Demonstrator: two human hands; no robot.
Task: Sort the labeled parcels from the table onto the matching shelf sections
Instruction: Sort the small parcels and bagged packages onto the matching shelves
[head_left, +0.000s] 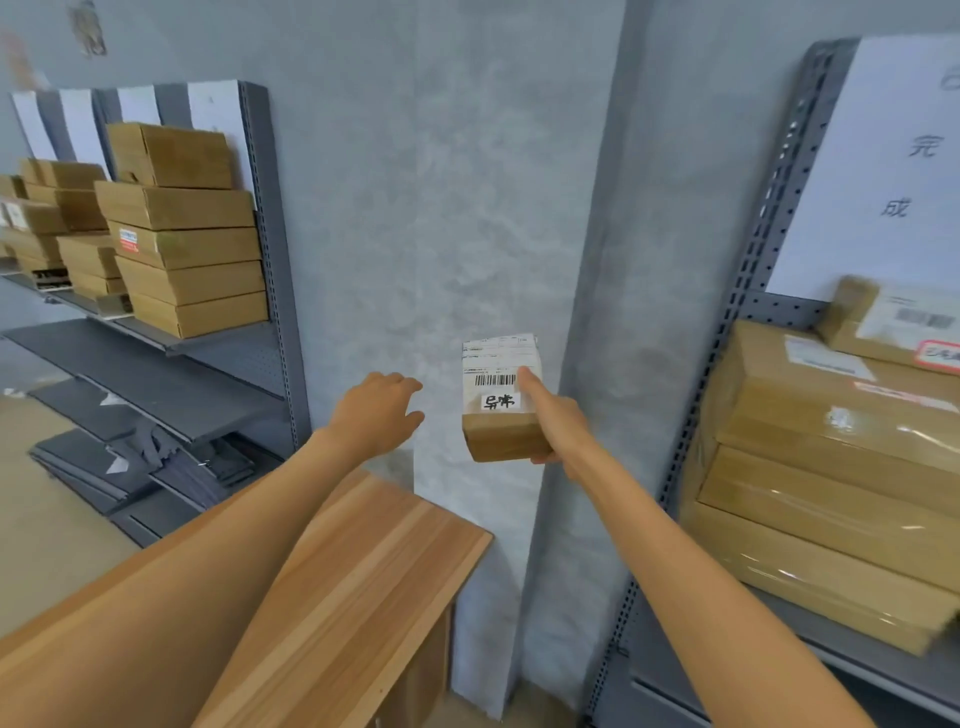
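Observation:
A small brown parcel (501, 410) with a white barcode label and a handwritten tag is held in the air in front of the grey wall. My right hand (556, 421) grips it from the right, thumb lying across the label and fingers curled underneath. My left hand (376, 413) hovers a little to the parcel's left, fingers loosely bent, holding nothing. A grey shelf unit (270, 218) on the left carries stacks of brown boxes (182, 228). Another shelf unit (748, 291) on the right holds larger wrapped parcels (831, 467) below a white sign (893, 171).
A wooden table (363, 582) lies under my left arm, its corner near the wall. Loose grey shelf boards (130, 457) are piled on the floor at the left. A grey wall pillar (587, 291) stands between the two shelf units.

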